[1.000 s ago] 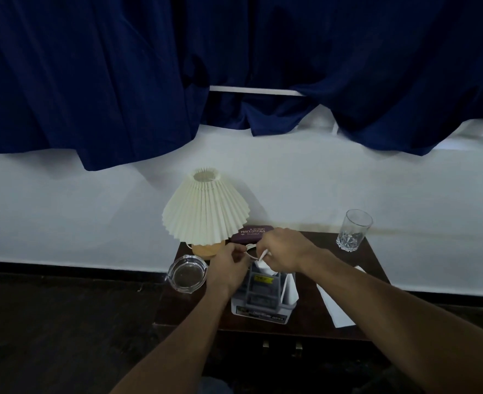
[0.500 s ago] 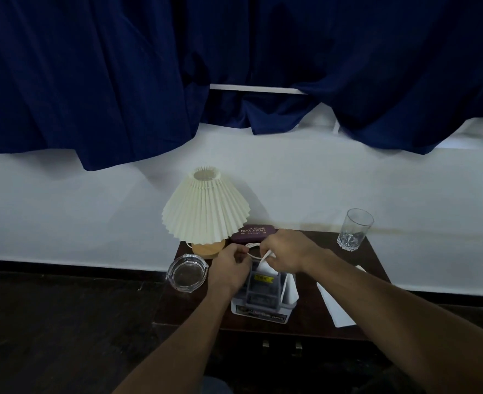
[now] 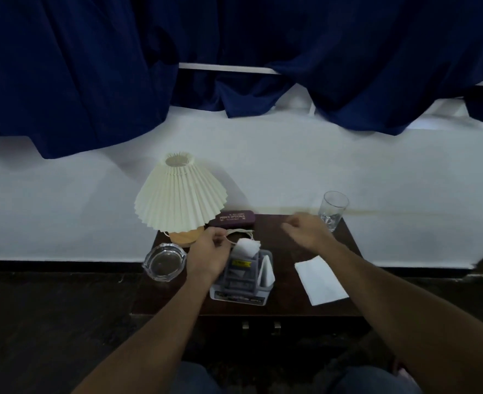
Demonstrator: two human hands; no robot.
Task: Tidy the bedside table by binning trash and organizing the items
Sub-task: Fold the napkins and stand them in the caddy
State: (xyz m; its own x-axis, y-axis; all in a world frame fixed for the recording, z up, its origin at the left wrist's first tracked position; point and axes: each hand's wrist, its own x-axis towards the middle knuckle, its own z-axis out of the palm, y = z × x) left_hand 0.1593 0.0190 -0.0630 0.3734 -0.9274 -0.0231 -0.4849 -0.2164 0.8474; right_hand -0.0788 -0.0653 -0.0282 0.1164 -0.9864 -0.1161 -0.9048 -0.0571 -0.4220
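left hand [image 3: 209,253] pinches a white mask [image 3: 246,247] above the organizer [image 3: 241,280]; right hand [image 3: 305,233] hovers empty, fingers loosely curled.

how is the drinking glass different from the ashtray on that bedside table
The drinking glass is tall and narrow; the ashtray is low, wide and scalloped. The glass stands at the table's back right corner, close to the right hand; the ashtray sits at the front left edge, below the lamp and left of the left hand. Both are clear glass, upright, and neither is being held.
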